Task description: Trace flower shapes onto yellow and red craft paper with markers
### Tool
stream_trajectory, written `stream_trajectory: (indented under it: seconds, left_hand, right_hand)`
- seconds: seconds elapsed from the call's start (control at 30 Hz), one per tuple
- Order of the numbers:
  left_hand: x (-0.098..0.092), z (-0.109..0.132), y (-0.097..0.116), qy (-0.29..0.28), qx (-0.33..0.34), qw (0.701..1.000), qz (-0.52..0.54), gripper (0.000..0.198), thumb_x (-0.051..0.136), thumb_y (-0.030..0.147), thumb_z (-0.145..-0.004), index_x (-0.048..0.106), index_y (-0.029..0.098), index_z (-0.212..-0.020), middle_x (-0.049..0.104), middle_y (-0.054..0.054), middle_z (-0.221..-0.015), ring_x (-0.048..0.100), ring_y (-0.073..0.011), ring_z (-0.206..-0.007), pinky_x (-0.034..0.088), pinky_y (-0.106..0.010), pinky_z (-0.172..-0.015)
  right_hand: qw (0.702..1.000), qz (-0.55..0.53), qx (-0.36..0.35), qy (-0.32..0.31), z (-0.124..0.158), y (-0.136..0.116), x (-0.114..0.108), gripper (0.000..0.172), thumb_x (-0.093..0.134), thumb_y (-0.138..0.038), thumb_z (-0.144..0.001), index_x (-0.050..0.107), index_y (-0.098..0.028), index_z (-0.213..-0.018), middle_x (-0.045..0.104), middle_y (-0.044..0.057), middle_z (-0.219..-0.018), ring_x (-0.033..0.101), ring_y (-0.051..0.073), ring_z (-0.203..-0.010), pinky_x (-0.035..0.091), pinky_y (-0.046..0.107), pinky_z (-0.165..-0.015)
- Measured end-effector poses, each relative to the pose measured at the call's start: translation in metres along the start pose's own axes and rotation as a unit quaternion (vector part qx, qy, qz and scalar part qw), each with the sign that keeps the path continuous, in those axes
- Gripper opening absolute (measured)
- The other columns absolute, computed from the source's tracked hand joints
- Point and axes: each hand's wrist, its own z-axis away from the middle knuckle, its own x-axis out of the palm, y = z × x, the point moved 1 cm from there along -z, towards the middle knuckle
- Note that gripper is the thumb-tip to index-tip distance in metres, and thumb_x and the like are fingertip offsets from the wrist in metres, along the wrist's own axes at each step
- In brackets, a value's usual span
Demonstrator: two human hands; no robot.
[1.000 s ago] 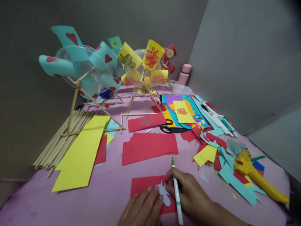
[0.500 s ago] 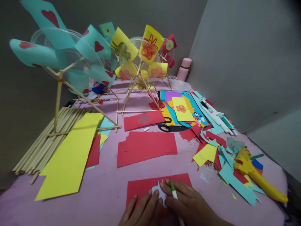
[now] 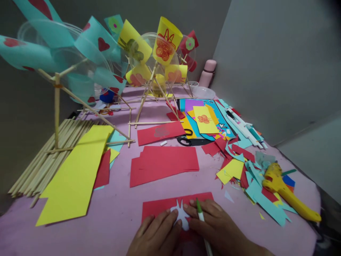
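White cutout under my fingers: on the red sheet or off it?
On it: the white cutout lies over the red sheet, red showing around its two thin prongs.

No legible text, label, brand, number or sign.

2 hands (image 3: 157, 233), 1 white cutout (image 3: 182, 214), 1 green-tipped pen (image 3: 200, 215), 1 pink flask (image 3: 207, 75)
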Motion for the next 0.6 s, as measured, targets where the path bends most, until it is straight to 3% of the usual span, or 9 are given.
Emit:
stream_trajectory:
  seconds: [0.17, 0.4, 0.6]
  left_hand:
    - [-0.003, -0.016, -0.003, 0.033, -0.084, 0.990, 0.112, 0.028, 0.032, 0.018, -0.096, 0.058, 0.020, -0.105, 0.070, -0.001, -0.089, 0.064, -0.0139, -0.072, 0.050, -0.025, -0.064]
    - [-0.005, -0.023, -0.009, -0.073, -0.156, 0.962, 0.213, 0.028, 0.047, 0.015, -0.090, 0.059, 0.024, -0.113, 0.062, -0.006, -0.105, 0.059, -0.0192, -0.089, 0.051, -0.032, -0.072]
    - [-0.008, -0.025, -0.015, -0.105, -0.158, 0.954, 0.233, 0.029, 0.051, 0.014, -0.088, 0.060, 0.025, -0.113, 0.060, -0.006, -0.107, 0.057, -0.0197, -0.094, 0.050, -0.033, -0.077]
  right_hand:
    - [1.000, -0.014, 0.007, -0.014, 0.006, 0.002, 0.003, 0.013, 0.052, -0.021, -0.089, 0.059, -0.024, -0.099, 0.072, 0.004, -0.107, 0.064, 0.021, -0.092, 0.045, 0.033, -0.079]
    - [0.996, -0.054, 0.030, -0.064, 0.001, -0.001, -0.007, 0.013, 0.053, -0.026, -0.085, 0.059, -0.023, -0.095, 0.069, 0.005, -0.115, 0.063, 0.022, -0.089, 0.047, 0.034, -0.076]
    - [0.996, -0.074, 0.004, -0.057, 0.003, 0.002, -0.015, 0.020, 0.046, -0.021, -0.089, 0.059, -0.022, -0.104, 0.068, 0.008, -0.119, 0.063, 0.022, -0.100, 0.049, 0.033, -0.080]
